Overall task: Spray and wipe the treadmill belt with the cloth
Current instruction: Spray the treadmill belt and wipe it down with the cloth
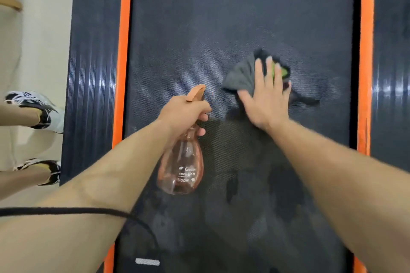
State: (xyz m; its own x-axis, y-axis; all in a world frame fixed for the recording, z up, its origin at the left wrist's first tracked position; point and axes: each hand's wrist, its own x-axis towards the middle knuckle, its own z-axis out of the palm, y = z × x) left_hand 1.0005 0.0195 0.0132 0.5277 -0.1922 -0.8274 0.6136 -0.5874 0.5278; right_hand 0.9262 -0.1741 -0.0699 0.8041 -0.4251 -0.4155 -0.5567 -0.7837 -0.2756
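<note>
Pressing a grey cloth (240, 75) flat against the treadmill belt (221, 17), the right hand (267, 99) lies palm down, its fingers (258, 71) straight and slightly spread, right of the belt's middle. A green patch shows on the cloth between the fingers, and a dark corner trails out on the hand's right. The left hand (184, 113) grips a clear pink spray bottle (180, 168) by the neck, fingers curled round it below the nozzle, the body hanging toward the camera above the belt. Darker wet patches (284, 186) mark the belt near the forearms. Orange strips (124, 40) border the belt on both sides, with ribbed dark rails (93, 73) beyond them. At far left, another person's black-and-white shoes (33, 106) stand on the pale floor (44, 29). A black cord (88, 210) crosses the left forearm
</note>
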